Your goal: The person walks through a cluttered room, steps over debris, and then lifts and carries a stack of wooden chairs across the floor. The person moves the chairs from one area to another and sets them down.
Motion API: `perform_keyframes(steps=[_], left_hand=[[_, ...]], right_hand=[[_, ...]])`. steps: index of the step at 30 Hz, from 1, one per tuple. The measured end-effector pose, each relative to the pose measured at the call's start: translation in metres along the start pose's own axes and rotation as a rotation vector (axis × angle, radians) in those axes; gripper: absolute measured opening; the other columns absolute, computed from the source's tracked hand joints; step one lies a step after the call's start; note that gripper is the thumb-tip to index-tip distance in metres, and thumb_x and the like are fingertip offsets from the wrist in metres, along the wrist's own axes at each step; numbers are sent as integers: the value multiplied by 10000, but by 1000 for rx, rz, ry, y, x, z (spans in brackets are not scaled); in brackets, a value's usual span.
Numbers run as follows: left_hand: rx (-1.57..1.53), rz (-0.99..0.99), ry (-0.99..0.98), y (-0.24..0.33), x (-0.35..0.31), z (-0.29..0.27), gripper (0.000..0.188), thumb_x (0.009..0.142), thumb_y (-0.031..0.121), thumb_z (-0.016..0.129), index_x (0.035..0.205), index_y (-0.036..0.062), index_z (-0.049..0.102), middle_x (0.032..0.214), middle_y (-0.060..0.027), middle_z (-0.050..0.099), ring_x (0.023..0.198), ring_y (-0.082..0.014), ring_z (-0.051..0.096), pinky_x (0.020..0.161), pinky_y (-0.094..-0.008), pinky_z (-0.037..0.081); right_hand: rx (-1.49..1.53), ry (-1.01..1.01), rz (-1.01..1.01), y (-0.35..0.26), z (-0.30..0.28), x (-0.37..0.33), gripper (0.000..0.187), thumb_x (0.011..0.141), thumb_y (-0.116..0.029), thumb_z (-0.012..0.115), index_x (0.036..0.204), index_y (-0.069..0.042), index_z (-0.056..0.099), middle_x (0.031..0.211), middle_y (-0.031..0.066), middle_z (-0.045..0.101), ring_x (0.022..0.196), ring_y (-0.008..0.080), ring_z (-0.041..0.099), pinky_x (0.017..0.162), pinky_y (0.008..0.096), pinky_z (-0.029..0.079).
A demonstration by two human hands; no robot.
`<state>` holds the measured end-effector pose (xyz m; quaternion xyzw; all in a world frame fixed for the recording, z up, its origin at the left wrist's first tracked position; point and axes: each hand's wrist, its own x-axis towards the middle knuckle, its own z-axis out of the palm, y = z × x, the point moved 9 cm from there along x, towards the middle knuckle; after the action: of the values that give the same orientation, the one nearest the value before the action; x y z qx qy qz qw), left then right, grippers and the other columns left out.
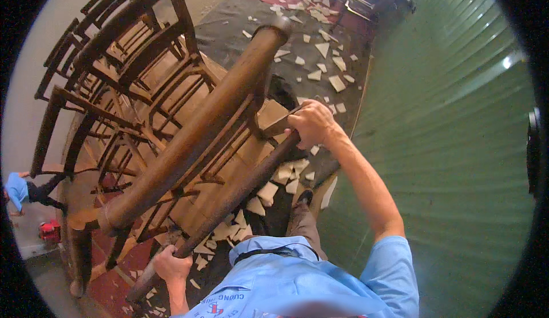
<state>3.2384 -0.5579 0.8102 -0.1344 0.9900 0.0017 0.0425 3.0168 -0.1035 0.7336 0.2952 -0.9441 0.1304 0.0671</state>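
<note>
Your left hand (172,262) and right hand (311,124) both clasp dark rail (245,188); grip seems made; chairs (150,48) stand clustered beyond; what remains, unclear.

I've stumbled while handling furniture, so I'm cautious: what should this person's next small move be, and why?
Probably check the footing before shifting the dark bar: the shoe stands near pale, jagged fragments, and the left hand and right hand both grip the bar, so neither seems free to break a stumble.
</note>
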Motion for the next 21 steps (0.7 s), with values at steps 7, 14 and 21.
perform_keyframes(steps=[7,14,21], left_hand=[[-14,-55,76,166,79,-28,254,655,308,809,657,87,684,640,-207,652,652,-439,665,589,-482,511],[-13,-97,-9,269,197,-46,428,696,459,848,680,66,679,672,-195,678,679,-437,679,599,-498,517],[3,-162,66,357,304,-40,359,714,374,836,689,54,675,660,-191,668,663,-441,666,601,-515,505]], right_hand=[[39,-116,-14,169,-15,92,273,599,-324,830,723,-140,672,689,67,688,733,282,691,845,360,507],[16,-206,-134,300,-25,221,239,679,-310,815,757,-136,671,701,62,692,719,289,681,818,374,504],[49,-77,-336,417,-28,340,256,740,-339,798,760,-141,636,678,25,662,707,290,665,767,391,506]])
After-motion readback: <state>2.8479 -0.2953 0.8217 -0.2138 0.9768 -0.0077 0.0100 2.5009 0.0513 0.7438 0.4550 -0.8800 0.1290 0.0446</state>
